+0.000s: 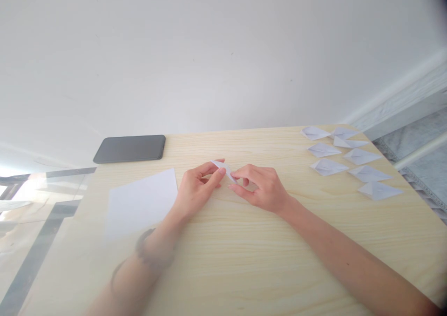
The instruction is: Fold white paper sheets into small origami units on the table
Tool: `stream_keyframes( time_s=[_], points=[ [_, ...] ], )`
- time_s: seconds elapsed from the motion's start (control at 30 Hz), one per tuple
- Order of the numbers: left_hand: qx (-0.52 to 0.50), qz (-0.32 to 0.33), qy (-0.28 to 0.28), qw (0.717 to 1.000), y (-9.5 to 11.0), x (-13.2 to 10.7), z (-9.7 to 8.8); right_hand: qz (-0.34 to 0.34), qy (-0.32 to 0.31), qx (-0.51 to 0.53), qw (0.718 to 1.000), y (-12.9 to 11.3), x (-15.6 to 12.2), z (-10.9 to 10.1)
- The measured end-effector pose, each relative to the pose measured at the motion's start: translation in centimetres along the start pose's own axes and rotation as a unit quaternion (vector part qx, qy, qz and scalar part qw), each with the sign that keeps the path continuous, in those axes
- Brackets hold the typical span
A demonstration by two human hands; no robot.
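Between my two hands is a small folded white paper (227, 171), narrow and pointed, held just above the wooden table. My left hand (197, 185) pinches it, thumb on top and fingers behind. The fingertips of my right hand (260, 185) close on its right-hand end, thumb below and index finger above. My fingers cover part of the paper, so its full shape is hidden. Left of my left hand lies a flat sheet of white paper (145, 202), partly behind my forearm.
Several folded white paper pieces (328, 166) lie in loose rows at the table's right side. A black phone (130, 149) rests at the back left. The light wooden table (244, 260) meets a white wall (223, 55) behind. Its right edge drops to a tiled floor.
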State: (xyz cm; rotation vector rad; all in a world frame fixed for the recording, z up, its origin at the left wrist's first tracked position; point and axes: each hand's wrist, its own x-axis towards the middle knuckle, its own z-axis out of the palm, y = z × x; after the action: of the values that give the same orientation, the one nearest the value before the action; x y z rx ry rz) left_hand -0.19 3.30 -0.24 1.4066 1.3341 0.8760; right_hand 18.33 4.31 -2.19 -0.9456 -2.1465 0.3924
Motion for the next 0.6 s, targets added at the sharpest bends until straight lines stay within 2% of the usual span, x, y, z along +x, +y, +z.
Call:
stream_keyframes(
  time_s=[0.27, 0.43, 0.6],
  points=[
    [0.016, 0.003, -0.023, 1.000, -0.01, -0.09, -0.01, 0.079, -0.049, 0.060, 0.994, -0.16, 0.30, -0.29],
    [0.016, 0.011, -0.030, 0.999, 0.04, -0.05, -0.20, 0.103, -0.079, 0.111, 0.985, -0.12, 0.51, -0.56],
    [0.018, 0.019, -0.028, 0.999, -0.01, -0.09, -0.13, 0.122, -0.055, 0.113, 0.985, -0.02, 0.14, -0.18]
  ],
)
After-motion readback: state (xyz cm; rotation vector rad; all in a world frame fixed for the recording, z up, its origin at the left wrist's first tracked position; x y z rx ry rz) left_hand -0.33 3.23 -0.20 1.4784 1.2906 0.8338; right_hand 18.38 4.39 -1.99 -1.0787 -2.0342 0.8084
